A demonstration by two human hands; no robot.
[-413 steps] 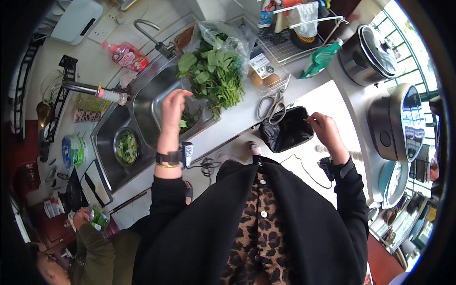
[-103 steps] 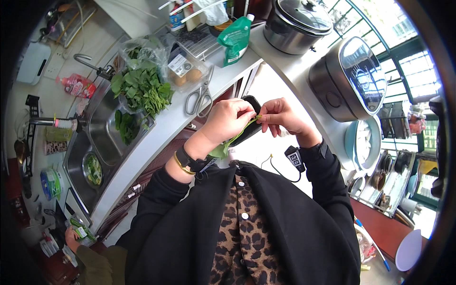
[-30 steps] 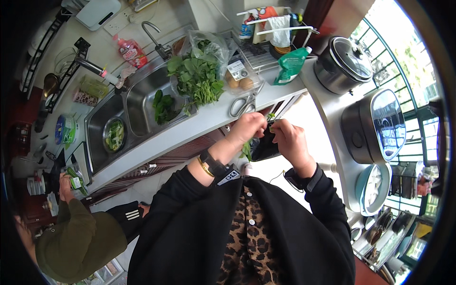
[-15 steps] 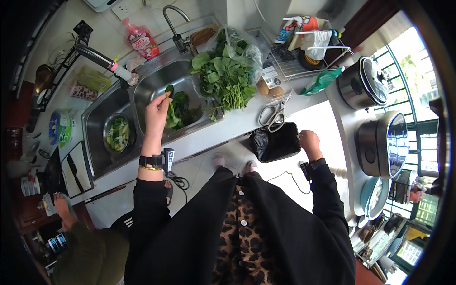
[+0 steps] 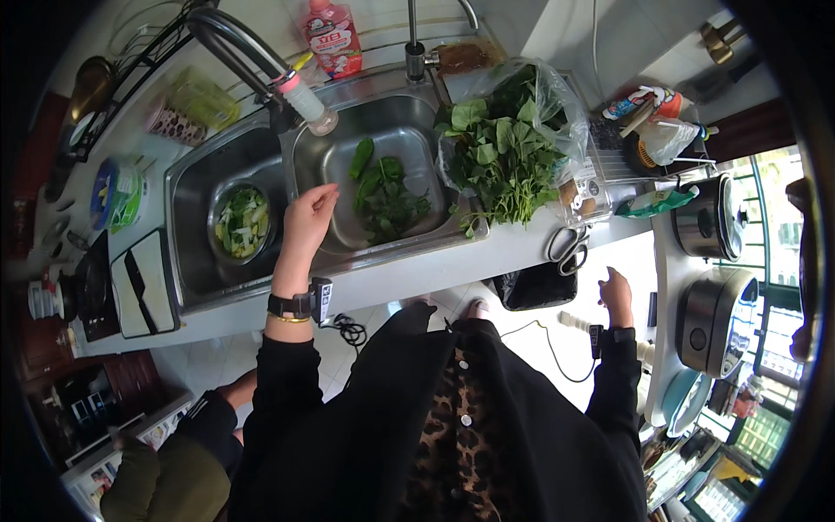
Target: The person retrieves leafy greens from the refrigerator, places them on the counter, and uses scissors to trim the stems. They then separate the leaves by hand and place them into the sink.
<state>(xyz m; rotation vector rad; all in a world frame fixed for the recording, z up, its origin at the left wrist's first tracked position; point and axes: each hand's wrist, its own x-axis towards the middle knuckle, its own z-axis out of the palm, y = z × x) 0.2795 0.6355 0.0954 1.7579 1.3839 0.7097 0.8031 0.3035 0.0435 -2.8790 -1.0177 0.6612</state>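
My left hand [image 5: 310, 219] is over the front edge of the right sink basin [image 5: 322, 161], fingers pressed together with nothing showing in them. Loose green leaves [image 5: 387, 196] lie in that basin, beyond my fingertips. To the right of the basin, a big bunch of leafy greens [image 5: 500, 143] spills from a clear plastic bag [image 5: 561, 113] onto the counter. My right hand [image 5: 617, 294] hangs beyond the counter's front edge, right of a black-lined trash bin [image 5: 539, 290]. Its fingers are curled closed; whether they hold anything is hidden.
Scissors [image 5: 569, 250] jut over the counter edge above the bin. In the left basin stands a bowl of cut vegetables [image 5: 242, 222]. A faucet [image 5: 235, 48] arches over the sinks. A knife [image 5: 139, 291] lies on a white board at left. Another person's sleeve [image 5: 178, 474] shows at lower left.
The leaf has left my left hand, and loose leaves lie in the basin. My right hand has moved away from the bin's rim. The view has shifted, and the other person has moved.
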